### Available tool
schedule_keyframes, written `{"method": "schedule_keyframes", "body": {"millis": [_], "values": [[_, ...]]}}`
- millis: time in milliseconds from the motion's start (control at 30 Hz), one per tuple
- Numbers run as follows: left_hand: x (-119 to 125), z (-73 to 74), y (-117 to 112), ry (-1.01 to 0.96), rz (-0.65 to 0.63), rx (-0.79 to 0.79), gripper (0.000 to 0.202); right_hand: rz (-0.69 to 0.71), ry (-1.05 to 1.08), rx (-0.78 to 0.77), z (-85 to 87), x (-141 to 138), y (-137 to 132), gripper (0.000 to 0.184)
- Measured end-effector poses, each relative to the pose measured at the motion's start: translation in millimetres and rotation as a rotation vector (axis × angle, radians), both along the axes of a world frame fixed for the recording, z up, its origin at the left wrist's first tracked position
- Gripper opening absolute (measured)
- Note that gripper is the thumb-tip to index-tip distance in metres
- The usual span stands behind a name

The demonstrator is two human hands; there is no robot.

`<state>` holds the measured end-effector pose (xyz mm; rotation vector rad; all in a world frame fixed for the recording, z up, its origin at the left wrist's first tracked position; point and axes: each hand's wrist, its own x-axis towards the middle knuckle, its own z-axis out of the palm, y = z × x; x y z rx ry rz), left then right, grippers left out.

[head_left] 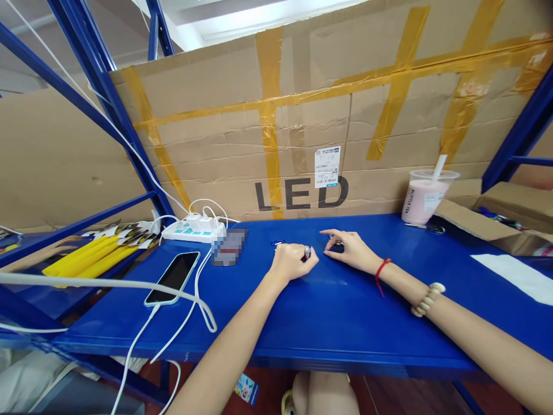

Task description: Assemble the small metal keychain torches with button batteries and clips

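My left hand [294, 262] is closed in a fist over the blue tabletop. A small dark cylinder with a shiny end [307, 252] sticks up between its thumb and forefinger; the rest of it is hidden in the fist. Just behind that hand lies a small blue object [277, 242], too small to name. My right hand [352, 252] rests on its side to the right, thumb and forefinger curved apart with a gap between them. A small dark, shiny spot [339, 246] shows by its curled fingers; what it is I cannot make out.
On the left are a phone [173, 279] on a white cable, a blurred-out flat device [229, 248] and a white power strip [194, 229]. Yellow-handled tools [88, 259] lie beyond, near another person's hand [52, 252]. A pink drink cup [425, 199] stands back right, before cardboard [216, 155].
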<state>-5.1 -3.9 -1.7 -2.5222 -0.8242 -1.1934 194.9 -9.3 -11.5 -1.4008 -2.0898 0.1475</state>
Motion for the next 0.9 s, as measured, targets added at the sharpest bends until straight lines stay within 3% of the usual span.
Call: {"method": "schedule_keyframes", "body": {"millis": [333,667,900], "values": [[2.9,-5.6,5.9,-0.162,-0.082,0.219,0.036,0.038,0.044,-0.063,-0.6,-0.1,0.1,0.041],[2.9,-4.8,4.9,-0.168,-0.087,0.231,0.036,0.048,-0.048,-0.051,2.1,0.8,-0.6,0.028],[3.0,-5.8,6.1,-0.174,-0.083,0.233,0.037,-0.078,-0.214,-0.021,5.4,-1.9,-5.8,0.024]]}}
